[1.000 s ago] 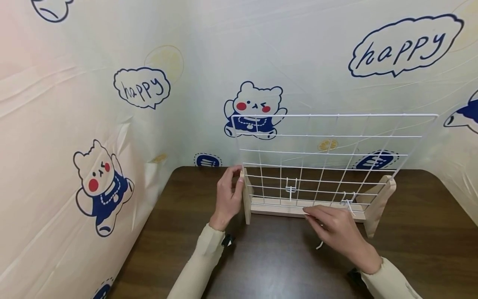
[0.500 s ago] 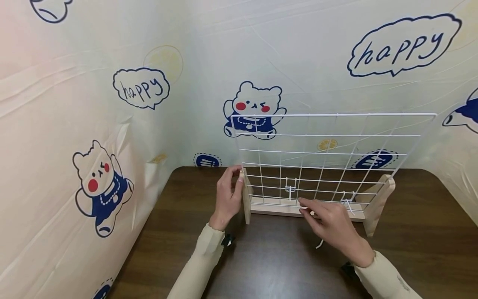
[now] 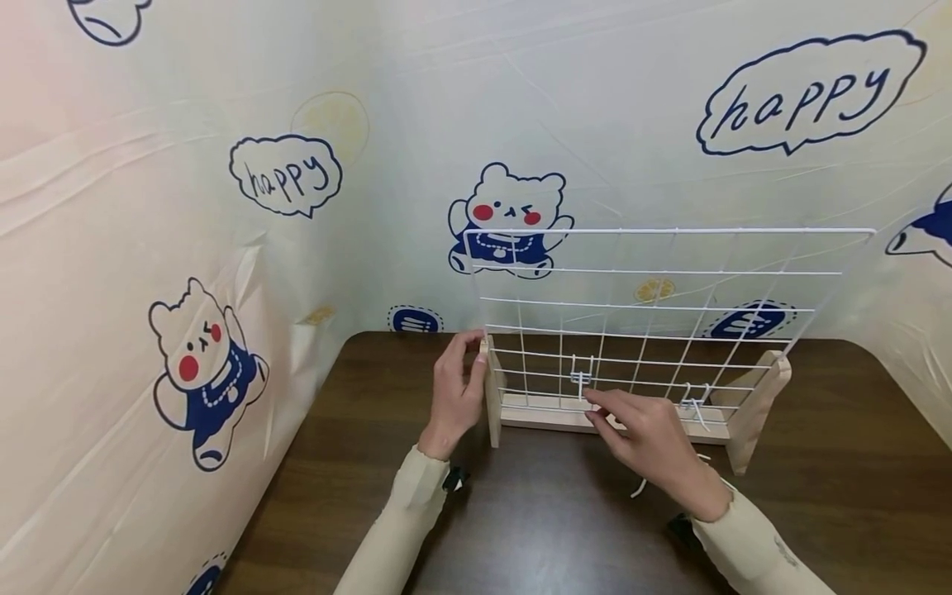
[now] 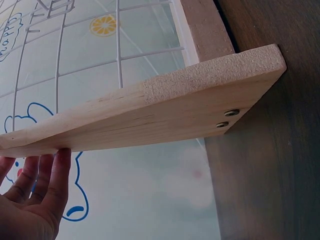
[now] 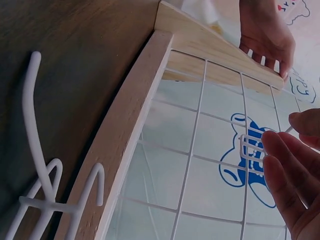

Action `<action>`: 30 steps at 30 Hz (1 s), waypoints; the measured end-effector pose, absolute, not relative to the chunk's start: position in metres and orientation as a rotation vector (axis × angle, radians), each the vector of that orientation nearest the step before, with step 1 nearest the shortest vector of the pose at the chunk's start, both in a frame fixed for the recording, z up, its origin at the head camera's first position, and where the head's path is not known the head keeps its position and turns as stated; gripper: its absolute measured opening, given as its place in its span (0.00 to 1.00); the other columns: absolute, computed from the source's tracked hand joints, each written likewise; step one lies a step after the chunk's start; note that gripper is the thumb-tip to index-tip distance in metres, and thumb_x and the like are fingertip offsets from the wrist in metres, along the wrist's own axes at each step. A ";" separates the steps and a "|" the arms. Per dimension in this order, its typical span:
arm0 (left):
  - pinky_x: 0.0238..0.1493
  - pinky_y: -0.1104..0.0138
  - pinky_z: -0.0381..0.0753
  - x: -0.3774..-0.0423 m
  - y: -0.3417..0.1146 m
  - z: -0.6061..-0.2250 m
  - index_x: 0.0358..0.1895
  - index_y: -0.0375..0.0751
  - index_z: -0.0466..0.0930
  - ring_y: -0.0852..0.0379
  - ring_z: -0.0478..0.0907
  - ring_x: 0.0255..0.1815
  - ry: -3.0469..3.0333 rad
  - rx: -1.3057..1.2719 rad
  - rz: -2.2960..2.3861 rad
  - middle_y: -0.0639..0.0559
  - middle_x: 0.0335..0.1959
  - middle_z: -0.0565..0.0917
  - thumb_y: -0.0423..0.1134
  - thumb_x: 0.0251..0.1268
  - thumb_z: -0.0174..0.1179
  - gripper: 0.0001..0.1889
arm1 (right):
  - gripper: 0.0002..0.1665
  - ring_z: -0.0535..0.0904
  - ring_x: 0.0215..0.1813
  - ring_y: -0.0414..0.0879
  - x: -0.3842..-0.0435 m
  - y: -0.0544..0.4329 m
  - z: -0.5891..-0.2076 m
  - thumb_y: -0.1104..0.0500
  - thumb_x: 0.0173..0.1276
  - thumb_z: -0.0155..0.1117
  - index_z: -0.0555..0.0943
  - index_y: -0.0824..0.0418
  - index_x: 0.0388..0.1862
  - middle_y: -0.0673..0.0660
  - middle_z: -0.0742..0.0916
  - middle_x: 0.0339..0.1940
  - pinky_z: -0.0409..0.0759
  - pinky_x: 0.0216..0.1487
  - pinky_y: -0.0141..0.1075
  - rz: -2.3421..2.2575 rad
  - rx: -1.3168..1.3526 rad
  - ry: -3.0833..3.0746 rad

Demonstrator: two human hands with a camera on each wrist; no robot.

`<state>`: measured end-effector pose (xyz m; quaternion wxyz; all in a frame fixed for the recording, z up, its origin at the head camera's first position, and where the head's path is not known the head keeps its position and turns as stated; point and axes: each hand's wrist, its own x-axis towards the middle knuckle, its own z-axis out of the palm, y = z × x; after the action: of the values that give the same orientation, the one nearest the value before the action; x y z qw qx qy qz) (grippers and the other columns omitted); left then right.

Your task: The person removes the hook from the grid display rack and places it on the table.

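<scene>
A white wire grid point(image 3: 669, 307) stands in a pale wooden stand on the table. My left hand point(image 3: 455, 395) grips the stand's left side panel point(image 3: 492, 397), its fingers at the panel's back edge in the left wrist view. One white hook point(image 3: 580, 378) hangs on the grid's lower wires, left of the middle. At this hook's prong is my right hand point(image 3: 647, 434), thumb and index finger slightly apart on either side; contact is unclear. A second hook point(image 3: 693, 403) hangs farther right. Another white hook point(image 5: 37, 200) lies on the table, mostly hidden under the right hand in the head view.
The stand's right side panel point(image 3: 759, 409) and bottom board point(image 3: 550, 416) frame the grid's lower part. Brown wood table point(image 3: 535, 512) extends all around it. A printed curtain point(image 3: 387, 165) with bears hangs behind and at the left.
My right hand has moved left and slightly up, from apart below the grid to the left hook's prong. More of the loose hook shows beneath it. The left hand stays on the panel.
</scene>
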<state>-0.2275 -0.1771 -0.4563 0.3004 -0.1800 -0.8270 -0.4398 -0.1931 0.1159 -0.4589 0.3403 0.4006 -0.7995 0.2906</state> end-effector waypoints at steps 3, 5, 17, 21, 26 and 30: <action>0.36 0.62 0.89 -0.227 -0.177 -0.456 0.60 0.38 0.78 0.51 0.82 0.46 -2.190 -0.479 -1.167 0.43 0.51 0.84 0.36 0.78 0.51 0.14 | 0.17 0.85 0.23 0.42 -0.195 0.114 -0.460 0.50 0.80 0.60 0.88 0.61 0.50 0.54 0.93 0.34 0.75 0.21 0.30 0.756 1.034 -2.080; 0.36 0.62 0.88 -0.227 -0.177 -0.456 0.60 0.38 0.78 0.51 0.82 0.47 -2.189 -0.478 -1.167 0.43 0.51 0.85 0.36 0.78 0.51 0.14 | 0.17 0.86 0.24 0.42 -0.197 0.114 -0.461 0.51 0.79 0.60 0.89 0.60 0.49 0.54 0.93 0.34 0.77 0.22 0.32 0.753 1.031 -2.072; 0.36 0.64 0.88 -0.228 -0.177 -0.456 0.59 0.37 0.78 0.51 0.82 0.46 -2.192 -0.481 -1.164 0.43 0.50 0.84 0.35 0.78 0.51 0.14 | 0.09 0.90 0.29 0.45 -0.204 0.106 -0.461 0.61 0.67 0.70 0.90 0.60 0.44 0.55 0.94 0.36 0.82 0.25 0.36 0.760 1.034 -2.002; 0.36 0.64 0.88 -0.228 -0.177 -0.456 0.59 0.38 0.78 0.51 0.82 0.46 -2.193 -0.480 -1.171 0.43 0.50 0.84 0.35 0.78 0.51 0.14 | 0.10 0.92 0.32 0.47 -0.206 0.104 -0.459 0.66 0.61 0.73 0.91 0.59 0.41 0.55 0.94 0.36 0.86 0.28 0.40 0.777 1.037 -2.006; 0.36 0.64 0.88 -0.227 -0.177 -0.456 0.59 0.37 0.78 0.51 0.82 0.45 -2.196 -0.480 -1.158 0.43 0.49 0.84 0.36 0.78 0.51 0.14 | 0.09 0.92 0.33 0.48 -0.207 0.104 -0.460 0.67 0.60 0.74 0.91 0.59 0.39 0.55 0.94 0.35 0.87 0.31 0.42 0.784 1.041 -2.026; 0.35 0.64 0.88 -0.228 -0.177 -0.456 0.59 0.37 0.78 0.51 0.82 0.45 -2.184 -0.482 -1.162 0.43 0.49 0.84 0.35 0.78 0.52 0.14 | 0.08 0.92 0.34 0.48 -0.208 0.103 -0.461 0.67 0.61 0.74 0.91 0.59 0.39 0.55 0.94 0.35 0.88 0.32 0.43 0.781 1.039 -2.030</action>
<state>-0.2278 -0.1767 -0.4556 0.3056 -0.1821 -0.8251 -0.4390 -0.2075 0.1035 -0.4607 0.3576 0.4024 -0.7866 0.3025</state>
